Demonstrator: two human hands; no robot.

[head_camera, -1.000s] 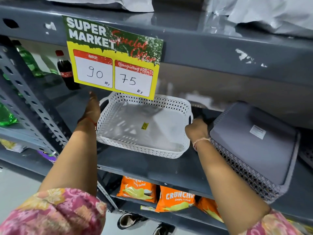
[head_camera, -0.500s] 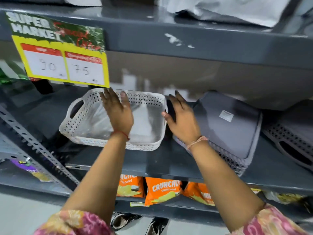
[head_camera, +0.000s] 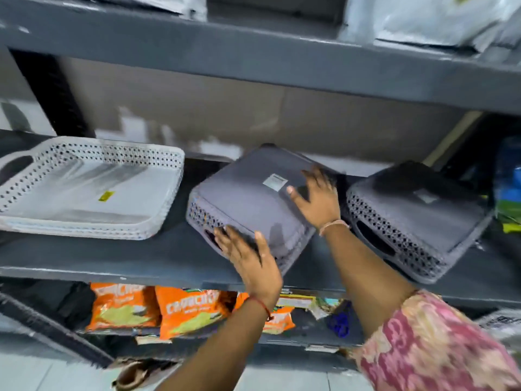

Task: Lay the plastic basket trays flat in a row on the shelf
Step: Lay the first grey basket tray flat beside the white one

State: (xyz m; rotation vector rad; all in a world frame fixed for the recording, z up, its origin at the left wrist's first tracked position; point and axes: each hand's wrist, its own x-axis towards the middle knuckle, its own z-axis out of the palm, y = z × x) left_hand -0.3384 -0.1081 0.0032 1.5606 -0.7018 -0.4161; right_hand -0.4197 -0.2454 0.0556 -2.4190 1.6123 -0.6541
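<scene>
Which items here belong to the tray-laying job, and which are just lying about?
Job: white basket tray, middle grey tray, right grey tray, shelf.
Lying about: orange snack packets below, pale bags on the shelf above, blue and green packs far right.

Shelving unit, dark grey metal: middle shelf [head_camera: 141, 261]; upper shelf [head_camera: 253, 66] bearing pale plastic-wrapped bundles [head_camera: 423, 18]; dark upright [head_camera: 53, 94] at rear left. Back panel [head_camera: 253, 117], dull beige-brown, with patchy white marks along its foot. Lower shelf: orange snack packets [head_camera: 124, 306] along the front edge. Floor [head_camera: 42, 373], pale grey, blurred.
</scene>
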